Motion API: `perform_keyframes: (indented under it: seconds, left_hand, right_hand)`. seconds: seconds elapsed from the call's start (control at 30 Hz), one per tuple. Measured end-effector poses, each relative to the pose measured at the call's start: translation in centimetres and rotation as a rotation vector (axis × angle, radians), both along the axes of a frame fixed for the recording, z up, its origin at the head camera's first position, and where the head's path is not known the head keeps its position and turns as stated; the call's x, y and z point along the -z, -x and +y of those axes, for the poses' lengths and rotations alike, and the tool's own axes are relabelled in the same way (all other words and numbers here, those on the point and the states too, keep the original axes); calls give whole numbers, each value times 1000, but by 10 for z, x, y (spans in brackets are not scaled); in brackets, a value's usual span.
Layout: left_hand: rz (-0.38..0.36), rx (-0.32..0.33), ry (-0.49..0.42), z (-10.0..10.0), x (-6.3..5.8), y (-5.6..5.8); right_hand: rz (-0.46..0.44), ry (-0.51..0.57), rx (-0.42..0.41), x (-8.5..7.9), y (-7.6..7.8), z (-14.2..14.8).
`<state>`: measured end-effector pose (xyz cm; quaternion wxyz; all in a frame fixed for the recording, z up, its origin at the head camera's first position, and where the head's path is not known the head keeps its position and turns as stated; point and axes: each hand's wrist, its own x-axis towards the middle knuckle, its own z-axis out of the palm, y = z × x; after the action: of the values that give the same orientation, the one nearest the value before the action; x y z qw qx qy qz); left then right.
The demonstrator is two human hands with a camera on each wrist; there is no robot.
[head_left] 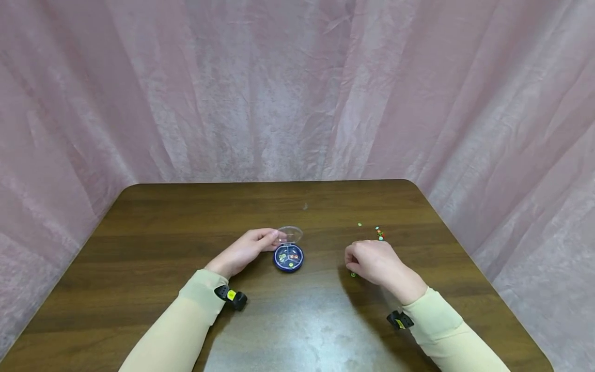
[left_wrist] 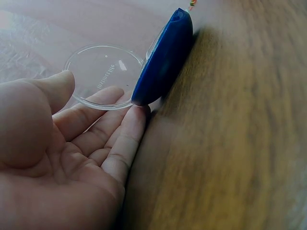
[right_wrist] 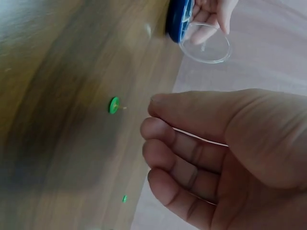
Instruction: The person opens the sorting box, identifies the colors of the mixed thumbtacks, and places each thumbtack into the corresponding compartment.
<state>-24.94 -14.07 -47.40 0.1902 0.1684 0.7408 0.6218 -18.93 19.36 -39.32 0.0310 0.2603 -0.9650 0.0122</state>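
Note:
A round blue pill case [head_left: 288,267] stands on the table with its clear lid [left_wrist: 103,72] raised. Small green and orange-red pieces lie in its divided compartments. My left hand [head_left: 253,248] is at the case's back left, its relaxed fingers behind the lid and a fingertip right at the blue base; the thumb is beside the lid's rim. My right hand [head_left: 374,262] hovers over the table right of the case, fingers curled and thumb extended, with nothing visible in it. The index finger is hidden behind the thumb. A small green button [right_wrist: 113,105] lies just beyond the fingertips.
Several tiny colored pieces [head_left: 380,234] lie in a cluster beyond my right hand. A lone green piece [head_left: 360,224] is left of them. The brown wooden table [head_left: 209,206] ends at a pink curtain [head_left: 260,103].

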Motion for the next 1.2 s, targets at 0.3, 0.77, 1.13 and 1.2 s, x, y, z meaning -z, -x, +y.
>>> perform_keyframes:
  seconds: [0.3, 0.77, 1.13, 1.2]
  left_hand:
    - [-13, 7, -13, 2, -4, -1]
    - [-21, 3, -17, 2, -5, -1]
    - [-18, -7, -15, 2, -5, -1]
    - [-17, -6, -14, 2, -5, -1]
  right_hand:
    - [-35, -19, 21, 10, -5, 8]
    - [29, -46, 32, 13, -8, 14]
    - [51, 3, 30, 7, -6, 8]
    - [24, 72, 44, 5, -3, 5]
